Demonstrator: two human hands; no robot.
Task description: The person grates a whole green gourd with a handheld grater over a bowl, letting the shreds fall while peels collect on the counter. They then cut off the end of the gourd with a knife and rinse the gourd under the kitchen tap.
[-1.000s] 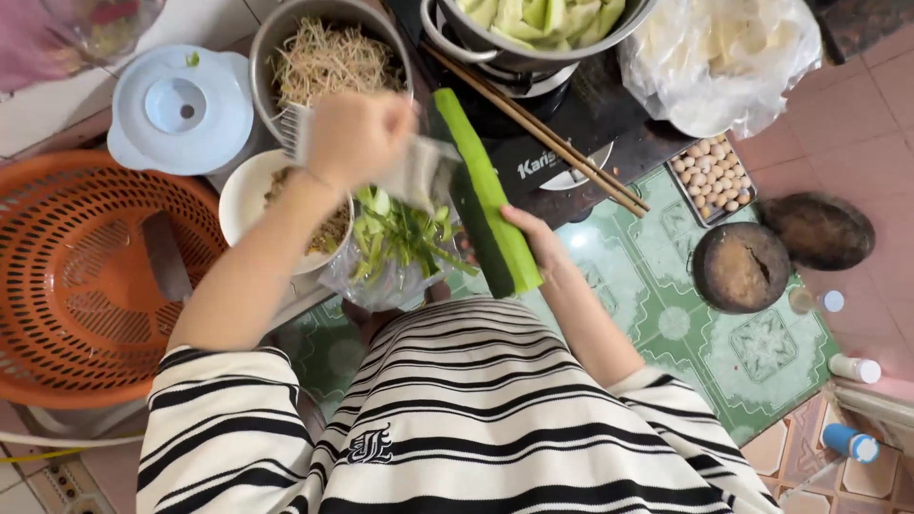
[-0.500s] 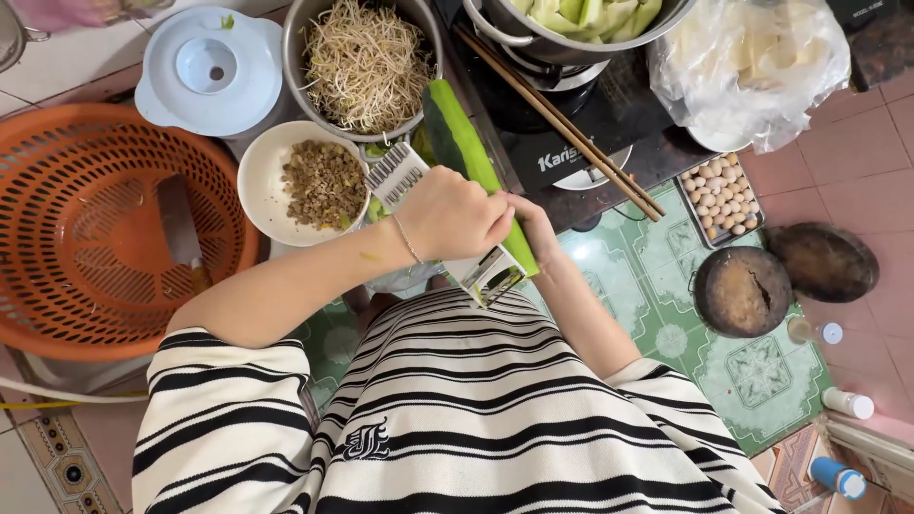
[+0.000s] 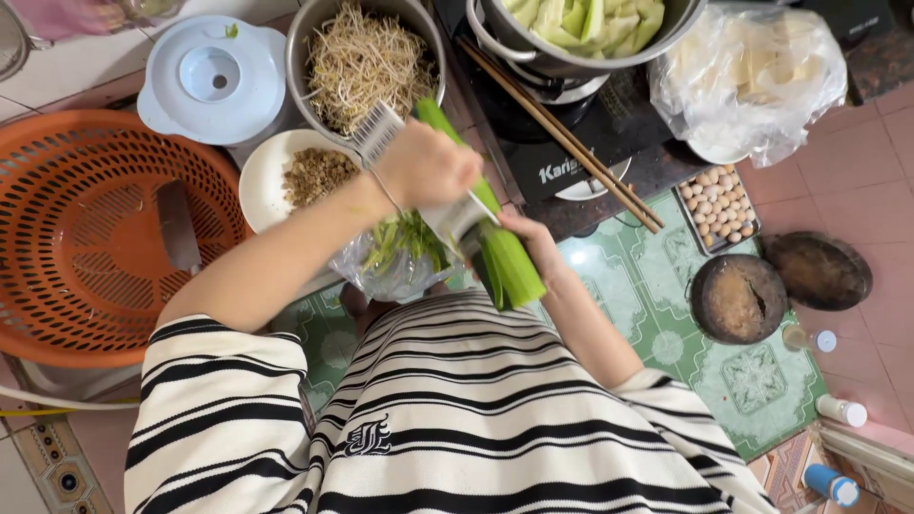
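Stalk point(image 3: 505, 257), long and green, lies slanted over the lap above a bag point(image 3: 390, 266) of shreds, its lower end gripped by the right hand point(image 3: 533, 247). Left hand point(image 3: 428, 167) is closed round a shredder point(image 3: 381, 128) on the stalk; shredding looks under way, and the next stroke calls for a steady stalk

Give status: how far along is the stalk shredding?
Done: green shreds lie in the bag. In hand: the left hand runs a shredder along the stalk, which the right hand holds. Left: most of the stalk is whole.
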